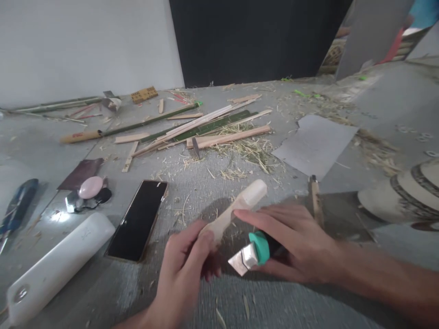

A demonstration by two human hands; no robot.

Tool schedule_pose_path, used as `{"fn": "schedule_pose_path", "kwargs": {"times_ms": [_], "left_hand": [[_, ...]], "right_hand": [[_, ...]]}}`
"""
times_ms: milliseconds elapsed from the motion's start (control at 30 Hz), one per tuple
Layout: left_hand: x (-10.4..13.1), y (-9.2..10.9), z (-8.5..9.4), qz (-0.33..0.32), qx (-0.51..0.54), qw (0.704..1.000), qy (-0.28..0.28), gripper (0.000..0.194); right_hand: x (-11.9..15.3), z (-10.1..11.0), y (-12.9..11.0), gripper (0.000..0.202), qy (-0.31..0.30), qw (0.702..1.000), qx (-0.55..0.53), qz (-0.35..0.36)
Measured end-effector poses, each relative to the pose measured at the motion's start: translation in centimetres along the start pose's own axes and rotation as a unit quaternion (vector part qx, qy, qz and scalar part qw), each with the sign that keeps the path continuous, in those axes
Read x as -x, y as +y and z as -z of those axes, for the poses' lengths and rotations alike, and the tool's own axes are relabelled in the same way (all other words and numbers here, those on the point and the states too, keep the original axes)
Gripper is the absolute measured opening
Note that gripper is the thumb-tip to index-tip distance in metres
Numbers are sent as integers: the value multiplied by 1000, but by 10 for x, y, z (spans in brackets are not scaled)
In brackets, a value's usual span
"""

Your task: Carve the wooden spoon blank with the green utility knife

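Observation:
A pale wooden spoon blank [229, 214] slants up to the right in front of me, its wide end away from me. My left hand [187, 262] grips its near end between thumb and fingers. Held in my right hand [295, 242] is a utility knife [255, 251] with a turquoise part near its short, broad blade, which points to the lower left. The right index finger stretches out to the middle of the wooden piece. The knife's handle is mostly hidden under my palm.
Left of my hands lie a smartphone [139, 219], a white case [60, 269] and a blue-handled tool [18, 205]. Wood strips [206, 121] and shavings [250, 153] spread farther off. A paper sheet [317, 141] and a marker [314, 201] are to the right, beside a patterned cylinder [401, 192].

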State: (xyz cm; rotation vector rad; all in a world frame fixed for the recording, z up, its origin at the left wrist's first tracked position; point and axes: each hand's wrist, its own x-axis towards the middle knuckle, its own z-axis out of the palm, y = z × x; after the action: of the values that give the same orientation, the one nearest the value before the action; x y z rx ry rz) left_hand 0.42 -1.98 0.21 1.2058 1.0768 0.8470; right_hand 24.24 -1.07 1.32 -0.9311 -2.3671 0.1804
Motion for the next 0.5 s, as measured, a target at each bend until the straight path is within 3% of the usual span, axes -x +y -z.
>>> {"fn": "schedule_pose_path", "kwargs": {"times_ms": [367,500], "left_hand": [[-1,3,3,-5,34,999,34,42],[-5,5,8,-13,9,999,49,42]], "right_hand": [[5,-2,4,26,12,999,22,37],[2,2,3,17,78,997,15,4]]}}
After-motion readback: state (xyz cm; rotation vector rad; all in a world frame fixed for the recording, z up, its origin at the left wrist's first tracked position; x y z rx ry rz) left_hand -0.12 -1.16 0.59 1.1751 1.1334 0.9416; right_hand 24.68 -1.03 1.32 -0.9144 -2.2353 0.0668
